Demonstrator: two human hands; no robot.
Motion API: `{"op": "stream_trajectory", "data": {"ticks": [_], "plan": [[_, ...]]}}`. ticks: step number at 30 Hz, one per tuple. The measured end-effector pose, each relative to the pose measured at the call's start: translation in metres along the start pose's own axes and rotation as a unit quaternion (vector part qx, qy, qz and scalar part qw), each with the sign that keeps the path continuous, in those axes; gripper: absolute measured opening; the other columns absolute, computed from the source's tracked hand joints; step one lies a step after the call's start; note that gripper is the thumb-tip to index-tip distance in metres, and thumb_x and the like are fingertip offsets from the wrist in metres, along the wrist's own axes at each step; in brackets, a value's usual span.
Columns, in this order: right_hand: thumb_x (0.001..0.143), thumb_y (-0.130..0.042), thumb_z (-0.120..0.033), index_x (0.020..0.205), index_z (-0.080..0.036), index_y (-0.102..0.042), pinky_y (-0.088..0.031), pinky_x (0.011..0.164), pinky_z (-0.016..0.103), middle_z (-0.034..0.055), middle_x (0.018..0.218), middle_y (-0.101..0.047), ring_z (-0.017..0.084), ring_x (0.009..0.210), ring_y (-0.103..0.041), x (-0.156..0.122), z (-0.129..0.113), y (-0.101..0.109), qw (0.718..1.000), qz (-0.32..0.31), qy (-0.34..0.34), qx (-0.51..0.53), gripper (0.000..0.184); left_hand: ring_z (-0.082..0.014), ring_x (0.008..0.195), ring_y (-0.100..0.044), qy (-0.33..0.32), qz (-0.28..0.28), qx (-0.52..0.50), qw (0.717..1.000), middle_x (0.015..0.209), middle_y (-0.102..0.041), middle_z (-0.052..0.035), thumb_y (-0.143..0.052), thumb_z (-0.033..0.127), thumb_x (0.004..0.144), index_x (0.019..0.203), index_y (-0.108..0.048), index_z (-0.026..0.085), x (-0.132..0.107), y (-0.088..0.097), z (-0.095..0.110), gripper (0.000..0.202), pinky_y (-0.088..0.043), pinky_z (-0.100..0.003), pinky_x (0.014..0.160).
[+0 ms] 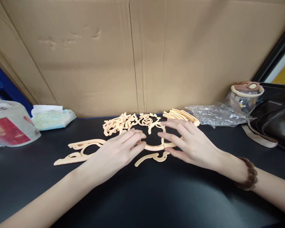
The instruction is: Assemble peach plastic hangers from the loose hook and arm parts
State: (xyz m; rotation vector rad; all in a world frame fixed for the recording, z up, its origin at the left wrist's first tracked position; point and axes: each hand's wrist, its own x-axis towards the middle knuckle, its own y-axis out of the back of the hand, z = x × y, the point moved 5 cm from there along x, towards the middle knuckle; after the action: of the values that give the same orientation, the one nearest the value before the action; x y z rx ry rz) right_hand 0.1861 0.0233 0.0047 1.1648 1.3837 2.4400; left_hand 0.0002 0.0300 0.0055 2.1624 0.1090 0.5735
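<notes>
A beige plastic folding hanger point(154, 148), with curved arms and an upright hook-like part point(163, 134), lies on the dark table. My left hand point(125, 147) has its fingers bent around the left end of this hanger, which they hide. On the other side, my right hand point(188, 142) arches over the right arm, thumb in front and fingers behind, gripping it. Just in front of both hands lie a loose curved arm point(146, 158) and a small hook piece point(161, 157). Beside my left forearm are hanger assemblies point(72, 159), partly covered by that hand.
Behind my hands are a heap of small beige parts point(117, 124), several ring-like hooks point(146, 119) and stacked long arms point(180, 114). Clear plastic wrap point(211, 114) and a drinking bottle point(245, 99) stand right. Tissues point(53, 118) and a plastic tub point(11, 123) sit left. Cardboard point(92, 60) walls the back.
</notes>
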Motion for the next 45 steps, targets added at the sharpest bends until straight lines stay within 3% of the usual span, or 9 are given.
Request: {"op": "stream_trajectory", "data": {"ticks": [4, 9, 16, 21, 29, 32, 35, 40, 45], "plan": [[0.091, -0.052, -0.039, 0.128, -0.010, -0.048, -0.043, 0.095, 0.045, 0.0161, 0.120, -0.060, 0.027, 0.111, -0.053, -0.002, 0.006, -0.003, 0.998, 0.011, -0.051, 0.031, 0.047, -0.0275, 0.119, -0.049, -0.003, 0.013, 0.007, 1.000, 0.125, -0.055, -0.0153, -0.038, -0.001, 0.088, 0.111, -0.061, 0.010, 0.001, 0.005, -0.001, 0.034, -0.048, -0.041, 0.097], [0.097, -0.043, -0.026, 0.102, -0.015, -0.064, -0.038, 0.096, 0.042, 0.0046, 0.086, -0.068, 0.018, 0.084, -0.058, -0.001, -0.003, -0.011, 0.999, -0.028, -0.002, 0.038, 0.024, -0.0299, 0.128, -0.042, -0.006, 0.021, -0.003, 1.000, 0.141, -0.044, -0.0167, -0.037, 0.001, 0.090, 0.109, -0.060, 0.009, 0.001, 0.007, -0.001, 0.031, -0.044, -0.044, 0.102], [0.096, -0.044, -0.021, 0.110, -0.015, -0.062, -0.042, 0.084, 0.037, 0.0040, 0.082, -0.064, 0.018, 0.080, -0.054, -0.002, -0.011, -0.012, 0.999, -0.022, 0.023, 0.014, 0.024, -0.0247, 0.128, -0.044, 0.039, 0.047, -0.048, 0.997, 0.139, -0.048, -0.0139, -0.036, 0.001, 0.090, 0.129, -0.049, 0.012, -0.006, 0.002, -0.007, 0.042, -0.045, -0.039, 0.102], [0.097, -0.043, -0.018, 0.098, -0.016, -0.065, -0.040, 0.088, 0.035, 0.0014, 0.078, -0.063, 0.016, 0.077, -0.053, -0.001, -0.026, -0.008, 0.998, -0.005, 0.061, 0.008, 0.022, -0.0264, 0.133, -0.037, -0.039, 0.025, -0.016, 0.999, 0.143, -0.045, -0.0094, -0.036, 0.004, 0.092, 0.136, -0.042, 0.012, 0.004, 0.008, 0.014, 0.045, -0.031, -0.045, 0.110], [0.093, -0.048, -0.020, 0.122, -0.013, -0.055, -0.038, 0.094, 0.043, 0.0070, 0.093, -0.068, 0.022, 0.090, -0.058, 0.001, 0.003, 0.001, 0.999, 0.016, -0.024, -0.038, 0.031, -0.0223, 0.091, -0.056, 0.045, -0.026, -0.062, 0.997, 0.101, -0.061, -0.0080, -0.040, -0.003, 0.073, 0.107, -0.058, 0.015, 0.002, 0.001, -0.003, 0.042, -0.045, -0.033, 0.075], [0.090, -0.054, -0.026, 0.118, -0.017, -0.057, -0.044, 0.085, 0.040, 0.0059, 0.092, -0.069, 0.022, 0.087, -0.061, -0.007, 0.034, 0.000, 0.982, 0.047, -0.180, 0.037, 0.029, -0.0194, 0.080, -0.057, 0.061, -0.035, -0.082, 0.994, 0.094, -0.059, -0.0065, -0.049, 0.025, 0.086, 0.101, -0.056, 0.017, -0.004, -0.001, -0.010, 0.018, -0.042, -0.028, 0.058], [0.090, -0.056, -0.031, 0.123, -0.019, -0.052, -0.049, 0.074, 0.035, 0.0028, 0.086, -0.067, 0.019, 0.078, -0.062, -0.014, 0.048, -0.012, 0.942, 0.014, -0.282, 0.182, 0.036, -0.0167, 0.068, -0.054, 0.065, -0.016, -0.068, 0.995, 0.091, -0.056, -0.0061, -0.052, 0.056, 0.084, 0.096, -0.054, 0.016, -0.005, 0.001, -0.011, 0.042, -0.035, -0.026, 0.048], [0.084, -0.061, -0.049, 0.109, -0.022, -0.066, -0.043, 0.092, 0.038, 0.0080, 0.112, -0.060, 0.024, 0.105, -0.055, -0.011, 0.018, -0.031, 0.935, -0.157, -0.145, 0.282, 0.037, -0.0161, 0.066, -0.052, 0.077, -0.006, -0.065, 0.995, 0.086, -0.054, -0.0049, -0.046, 0.044, 0.088, 0.088, -0.053, 0.017, -0.002, 0.006, -0.011, 0.027, -0.034, -0.025, 0.048], [0.088, -0.059, -0.041, 0.087, -0.021, -0.067, -0.043, 0.088, 0.033, 0.0044, 0.103, -0.063, 0.020, 0.097, -0.057, -0.008, 0.019, -0.030, 0.900, -0.135, -0.168, 0.379, 0.022, -0.0188, 0.072, -0.052, 0.073, -0.032, -0.109, 0.991, 0.080, -0.052, -0.0037, -0.045, 0.032, 0.087, 0.080, -0.052, 0.019, 0.003, 0.006, -0.008, 0.017, -0.037, -0.028, 0.054]]}}
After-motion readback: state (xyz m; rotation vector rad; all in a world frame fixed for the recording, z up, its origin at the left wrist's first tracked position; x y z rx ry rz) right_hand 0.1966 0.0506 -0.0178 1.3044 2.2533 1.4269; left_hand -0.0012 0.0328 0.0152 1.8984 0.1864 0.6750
